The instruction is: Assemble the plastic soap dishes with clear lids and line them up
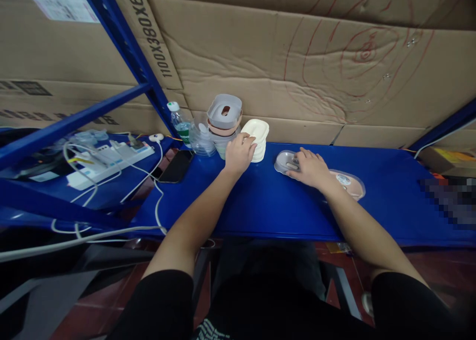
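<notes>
My left hand is at the left side of a stack of cream oval plastic dishes, its fingers bent over the edge of a piece in it. My right hand grips the right end of a shallow grey oval dish, thumb at the near rim and fingers over the far side. Whatever lies inside the dish is partly covered by the fingers. Behind my right wrist lies a pinkish oval dish with a round white label. Left of the cream stack stands a taller pile of grey and pink plastic dishes.
Clear plastic containers, a water bottle and a black phone stand or lie at the left. A white power strip with cables sits beyond the blue frame post. Cardboard walls the back of the blue table.
</notes>
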Demonstrator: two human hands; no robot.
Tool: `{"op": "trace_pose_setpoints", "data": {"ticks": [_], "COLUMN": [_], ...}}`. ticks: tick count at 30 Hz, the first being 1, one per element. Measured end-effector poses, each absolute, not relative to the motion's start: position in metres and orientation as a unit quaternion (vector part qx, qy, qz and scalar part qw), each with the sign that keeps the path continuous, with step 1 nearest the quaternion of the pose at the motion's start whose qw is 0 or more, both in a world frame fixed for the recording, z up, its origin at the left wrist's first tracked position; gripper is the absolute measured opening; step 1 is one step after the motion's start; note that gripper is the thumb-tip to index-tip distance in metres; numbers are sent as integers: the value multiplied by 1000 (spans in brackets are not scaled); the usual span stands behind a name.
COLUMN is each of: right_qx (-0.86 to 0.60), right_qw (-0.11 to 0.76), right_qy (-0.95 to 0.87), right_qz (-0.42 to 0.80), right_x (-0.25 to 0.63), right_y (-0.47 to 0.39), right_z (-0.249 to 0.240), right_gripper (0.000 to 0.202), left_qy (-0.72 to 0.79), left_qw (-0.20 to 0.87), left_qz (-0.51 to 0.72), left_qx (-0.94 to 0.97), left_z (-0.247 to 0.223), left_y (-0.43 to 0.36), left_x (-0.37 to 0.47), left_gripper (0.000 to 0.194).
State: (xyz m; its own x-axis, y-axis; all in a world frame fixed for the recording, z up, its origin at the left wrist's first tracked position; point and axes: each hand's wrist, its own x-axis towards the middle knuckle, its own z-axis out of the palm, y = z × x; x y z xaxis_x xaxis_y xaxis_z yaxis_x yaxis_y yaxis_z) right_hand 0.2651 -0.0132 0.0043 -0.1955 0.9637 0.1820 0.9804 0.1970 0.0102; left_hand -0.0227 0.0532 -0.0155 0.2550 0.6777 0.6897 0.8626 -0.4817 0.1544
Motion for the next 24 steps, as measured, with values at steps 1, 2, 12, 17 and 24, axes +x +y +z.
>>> {"op": "trace_pose_setpoints", "data": {"ticks": [1, 2, 12, 17, 24], "right_qx": [-623, -611, -494, -465, -506], "right_qw": [75, 81, 257, 437, 537], "right_qy": [-777, -786, -829, -765, -601], "right_qz": [-49, -37, 60, 81, 308], "right_x": [264, 263, 263, 263, 273], "right_y": [-17, -21, -32, -33, -37], "right_z": [3, 2, -6, -6, 4], "right_gripper": [71, 71, 60, 52, 52], "left_qy": [-494, -494, -365, -280, -252], "left_qw": [126, 122, 111, 116, 121], "left_qz": [-363, -364, -423, -390, -298], "left_qx": [-780, -780, -822, -869, -913], "left_z": [-17, -18, -19, -20, -11], "left_y": [54, 55, 34, 12, 6], "left_x": [-23, -22, -28, -20, -10], "left_gripper": [32, 33, 47, 53, 39]}}
